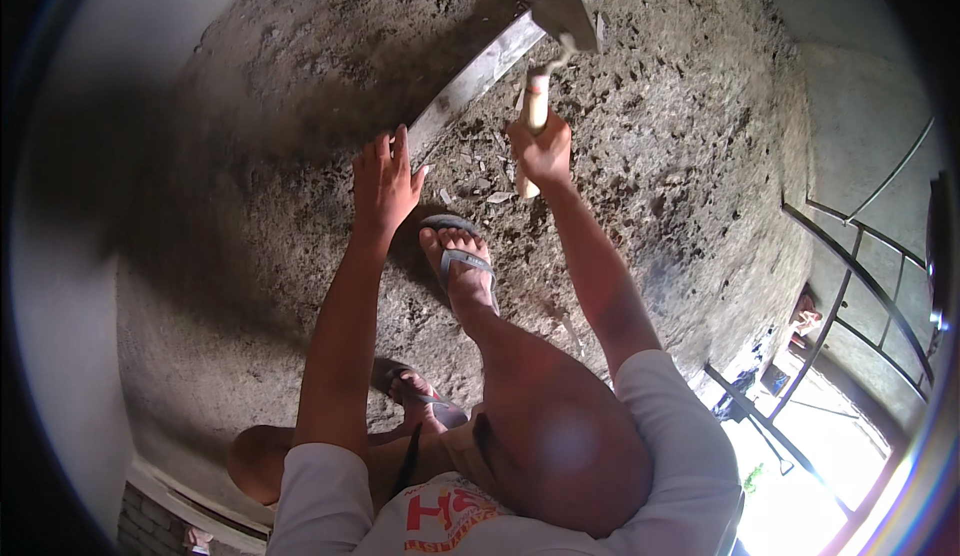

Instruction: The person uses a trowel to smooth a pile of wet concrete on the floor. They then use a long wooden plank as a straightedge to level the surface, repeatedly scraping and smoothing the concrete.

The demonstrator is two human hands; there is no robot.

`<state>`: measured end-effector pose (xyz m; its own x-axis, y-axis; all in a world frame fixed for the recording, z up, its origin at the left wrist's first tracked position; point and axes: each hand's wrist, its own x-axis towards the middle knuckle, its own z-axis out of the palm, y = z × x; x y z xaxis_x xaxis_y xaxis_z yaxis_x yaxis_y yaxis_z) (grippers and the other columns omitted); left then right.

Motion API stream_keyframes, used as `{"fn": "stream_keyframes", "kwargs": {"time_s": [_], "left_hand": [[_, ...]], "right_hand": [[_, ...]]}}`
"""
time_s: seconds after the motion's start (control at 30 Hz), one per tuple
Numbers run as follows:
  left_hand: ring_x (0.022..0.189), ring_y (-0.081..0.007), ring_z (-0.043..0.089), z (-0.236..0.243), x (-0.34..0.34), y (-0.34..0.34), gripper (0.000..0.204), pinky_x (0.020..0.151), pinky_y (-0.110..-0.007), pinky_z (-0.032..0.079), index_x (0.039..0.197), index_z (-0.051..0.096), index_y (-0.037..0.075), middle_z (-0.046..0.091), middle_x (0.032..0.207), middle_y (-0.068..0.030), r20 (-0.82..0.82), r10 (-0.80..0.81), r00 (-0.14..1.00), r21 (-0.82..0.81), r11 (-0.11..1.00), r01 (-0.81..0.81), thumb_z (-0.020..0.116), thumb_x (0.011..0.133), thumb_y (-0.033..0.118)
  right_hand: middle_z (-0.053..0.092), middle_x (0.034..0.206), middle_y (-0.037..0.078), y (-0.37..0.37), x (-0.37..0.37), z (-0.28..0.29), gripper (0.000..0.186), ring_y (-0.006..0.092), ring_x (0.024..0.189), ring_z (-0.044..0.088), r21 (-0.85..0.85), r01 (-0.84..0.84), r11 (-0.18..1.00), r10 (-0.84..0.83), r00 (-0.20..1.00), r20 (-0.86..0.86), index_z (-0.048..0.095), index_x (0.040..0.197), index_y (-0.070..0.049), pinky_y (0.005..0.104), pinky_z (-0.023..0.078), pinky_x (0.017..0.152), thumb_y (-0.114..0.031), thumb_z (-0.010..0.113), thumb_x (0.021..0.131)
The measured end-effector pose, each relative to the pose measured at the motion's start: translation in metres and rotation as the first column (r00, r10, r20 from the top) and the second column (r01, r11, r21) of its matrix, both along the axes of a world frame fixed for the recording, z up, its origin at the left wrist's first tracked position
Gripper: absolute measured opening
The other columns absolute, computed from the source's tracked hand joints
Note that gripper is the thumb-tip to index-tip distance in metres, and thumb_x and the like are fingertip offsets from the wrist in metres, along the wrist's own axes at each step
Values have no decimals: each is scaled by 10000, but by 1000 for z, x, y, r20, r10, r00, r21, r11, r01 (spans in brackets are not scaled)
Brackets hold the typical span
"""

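My right hand (pixel 546 152) is wrapped round the pale wooden handle of a trowel (pixel 562 6). Its metal blade points away from me, over a long straight bar (pixel 480 74) that lies slantwise on the rough ground. My left hand (pixel 384 184) is beside the near end of this bar, palm down with fingers stretched out. The fingertips are at or very close to the bar's end; whether they press on it I cannot tell. Nothing shows in the left hand.
Rough, pitted earth or mortar ground (pixel 680 146) spreads around, with small chips (pixel 498 197) between my hands. My sandalled feet (pixel 465 266) are close below. A plain wall (pixel 80 286) rises at left; a metal frame (pixel 850 266) stands at right by a bright opening.
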<state>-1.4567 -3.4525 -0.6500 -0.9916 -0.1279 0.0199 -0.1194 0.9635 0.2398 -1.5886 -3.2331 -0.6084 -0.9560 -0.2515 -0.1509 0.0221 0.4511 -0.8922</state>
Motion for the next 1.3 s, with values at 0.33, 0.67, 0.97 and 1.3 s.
{"fn": "stream_keyframes", "kwargs": {"time_s": [0.33, 0.67, 0.97, 1.3], "left_hand": [[1079, -294, 541, 4, 5, -2, 721, 861, -456, 448, 1383, 457, 41, 520, 1218, -137, 3, 62, 998, 4, 998, -62, 710, 834, 434], [1094, -311, 539, 2, 19, -3, 730, 867, -467, 452, 1367, 463, 30, 530, 1213, -148, 3, 124, 992, 66, 990, -124, 706, 831, 462], [1131, -350, 525, 0, 28, -4, 692, 900, -490, 444, 1352, 469, 29, 527, 1233, -174, 2, 168, 986, 91, 982, -168, 695, 846, 443], [1115, -347, 530, 5, 24, -3, 663, 876, -497, 447, 1343, 477, 55, 533, 1204, -166, 3, 195, 981, 122, 973, -194, 691, 849, 441]], "right_hand": [[646, 684, 76, -1, 13, -4, 89, 117, 591, 617, 39, -98, 994, 103, 985, -140, 607, 853, -7, 309, 524, 501, -66, 604, 786], [638, 658, 114, -17, 47, 10, 142, 174, 557, 606, 87, -126, 988, 133, 989, -70, 600, 825, 18, 364, 512, 543, -87, 663, 754], [646, 660, 96, -21, 71, 0, 138, 165, 544, 599, 203, -189, 961, 180, 982, 59, 607, 802, 14, 348, 503, 505, -106, 665, 769], [648, 653, 118, -15, 75, -16, 176, 193, 526, 598, 180, -167, 969, 149, 983, 109, 609, 783, 24, 365, 499, 485, -115, 706, 737]]}}
